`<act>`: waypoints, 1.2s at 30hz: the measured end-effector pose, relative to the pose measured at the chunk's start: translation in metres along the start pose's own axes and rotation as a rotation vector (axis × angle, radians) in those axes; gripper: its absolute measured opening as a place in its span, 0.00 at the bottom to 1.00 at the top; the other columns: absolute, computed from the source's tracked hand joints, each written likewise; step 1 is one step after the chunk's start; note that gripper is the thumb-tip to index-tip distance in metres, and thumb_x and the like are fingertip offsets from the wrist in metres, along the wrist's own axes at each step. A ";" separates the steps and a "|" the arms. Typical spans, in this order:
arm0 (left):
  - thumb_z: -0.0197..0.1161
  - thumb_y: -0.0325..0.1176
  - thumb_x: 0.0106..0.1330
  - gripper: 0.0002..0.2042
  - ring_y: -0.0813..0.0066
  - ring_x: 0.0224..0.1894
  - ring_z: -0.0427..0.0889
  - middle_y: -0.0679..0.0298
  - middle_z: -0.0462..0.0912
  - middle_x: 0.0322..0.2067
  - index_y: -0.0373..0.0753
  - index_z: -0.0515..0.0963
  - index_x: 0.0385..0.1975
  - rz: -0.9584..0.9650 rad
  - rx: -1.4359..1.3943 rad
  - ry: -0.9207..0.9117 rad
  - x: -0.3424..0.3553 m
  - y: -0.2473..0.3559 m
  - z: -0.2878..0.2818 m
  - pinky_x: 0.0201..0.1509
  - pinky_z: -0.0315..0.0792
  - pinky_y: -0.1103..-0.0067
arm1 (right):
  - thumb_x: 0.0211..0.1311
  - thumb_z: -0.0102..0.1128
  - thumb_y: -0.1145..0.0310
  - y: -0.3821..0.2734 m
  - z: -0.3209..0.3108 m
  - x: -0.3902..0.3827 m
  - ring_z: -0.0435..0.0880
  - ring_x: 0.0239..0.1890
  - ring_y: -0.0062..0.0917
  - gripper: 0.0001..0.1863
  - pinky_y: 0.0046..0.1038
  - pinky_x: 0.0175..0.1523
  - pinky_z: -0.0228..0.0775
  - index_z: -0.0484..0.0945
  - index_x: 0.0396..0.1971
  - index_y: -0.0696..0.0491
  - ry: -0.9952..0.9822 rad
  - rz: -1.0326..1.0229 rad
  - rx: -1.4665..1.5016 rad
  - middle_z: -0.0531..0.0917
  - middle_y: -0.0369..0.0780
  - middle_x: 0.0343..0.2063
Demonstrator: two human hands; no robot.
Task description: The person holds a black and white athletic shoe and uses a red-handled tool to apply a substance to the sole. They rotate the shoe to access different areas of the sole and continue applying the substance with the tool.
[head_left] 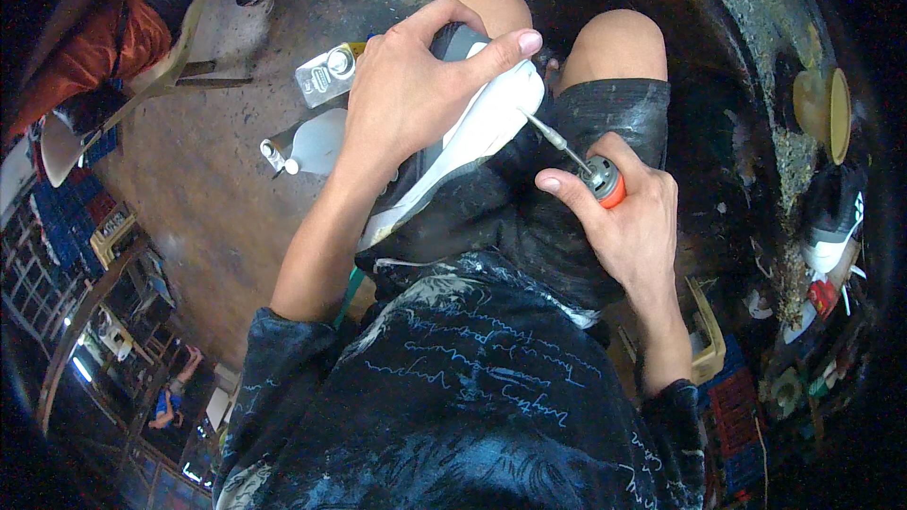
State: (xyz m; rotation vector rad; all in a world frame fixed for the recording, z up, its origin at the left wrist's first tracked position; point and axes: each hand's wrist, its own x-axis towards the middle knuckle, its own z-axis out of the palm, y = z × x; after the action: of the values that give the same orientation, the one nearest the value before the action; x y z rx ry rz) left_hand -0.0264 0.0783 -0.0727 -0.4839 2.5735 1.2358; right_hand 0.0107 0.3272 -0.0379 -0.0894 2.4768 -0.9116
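A shoe [496, 118] with a white sole and a dark grey upper lies across my lap, its sole turned up. My left hand [402, 85] grips it near the far end, thumb on the sole's edge and fingers wrapped over the far side. An awl-like tool [559, 142] with a thin metal shaft, grey collar and orange handle is in my right hand [641, 212]. Its tip meets the white sole near the right edge; whether it has gone in, I cannot make out. My right thumb extends along the collar while the fingers curl round the handle.
Left of my left hand, a metal can [326, 77] and a translucent bottle [319, 142] rest on the dark floor. Far right are a yellow dish [838, 116] and another dark shoe with white sole [836, 231]. A plastic chair [184, 47] stands at upper left; a person [170, 404] appears lower left.
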 end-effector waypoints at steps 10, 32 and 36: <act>0.79 0.75 0.60 0.36 0.54 0.35 0.98 0.50 0.94 0.29 0.43 0.93 0.44 0.011 0.075 0.051 -0.001 -0.002 0.000 0.46 0.88 0.63 | 0.63 0.82 0.32 0.000 0.001 -0.004 0.92 0.29 0.54 0.36 0.51 0.35 0.81 0.82 0.33 0.56 0.030 0.003 -0.077 0.87 0.51 0.21; 0.81 0.74 0.59 0.36 0.52 0.34 0.97 0.49 0.94 0.28 0.40 0.92 0.42 0.027 0.117 0.094 -0.008 0.001 -0.001 0.44 0.88 0.61 | 0.64 0.85 0.38 -0.002 -0.005 0.002 0.86 0.21 0.39 0.34 0.41 0.33 0.77 0.84 0.33 0.59 -0.004 -0.024 -0.148 0.80 0.45 0.16; 0.81 0.74 0.59 0.36 0.52 0.34 0.97 0.49 0.94 0.28 0.40 0.92 0.41 0.023 0.104 0.087 -0.010 0.001 -0.001 0.43 0.87 0.61 | 0.64 0.85 0.38 -0.002 -0.007 0.003 0.86 0.21 0.38 0.34 0.41 0.33 0.77 0.84 0.33 0.59 -0.002 0.004 -0.153 0.80 0.44 0.16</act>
State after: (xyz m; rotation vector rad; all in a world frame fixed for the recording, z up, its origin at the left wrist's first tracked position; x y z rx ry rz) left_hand -0.0182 0.0801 -0.0676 -0.4986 2.7068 1.1036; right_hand 0.0047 0.3287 -0.0334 -0.1371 2.5406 -0.7183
